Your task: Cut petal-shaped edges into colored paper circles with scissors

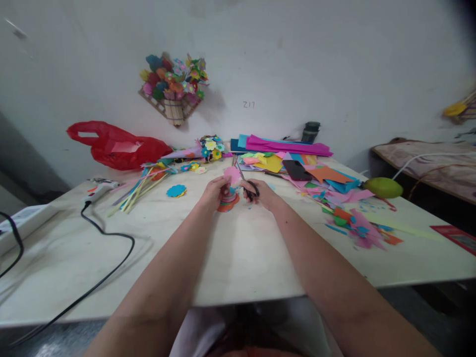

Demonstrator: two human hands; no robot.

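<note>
My left hand [216, 192] pinches a pink paper piece [232, 175] with a scalloped edge, held above the white table [253, 258]. In my right hand [262, 192] are black-handled scissors [251, 189], their blades pointing up and left beside the pink piece. Whether the blades touch the paper is too small to tell. Under my left hand lies a stack of round coloured paper pieces [227, 203], orange at the bottom, partly hidden by the fingers. Blue scalloped pieces [176, 191] lie to the left of my left hand.
A glue gun [101, 191] with a black cord and a power strip [26, 223] are at left. Behind are a red bag [119, 148], paper strips and flowers. Coloured sheets [286, 146], a phone [296, 170], scraps [362, 230] and a green oval object [383, 187] lie at right.
</note>
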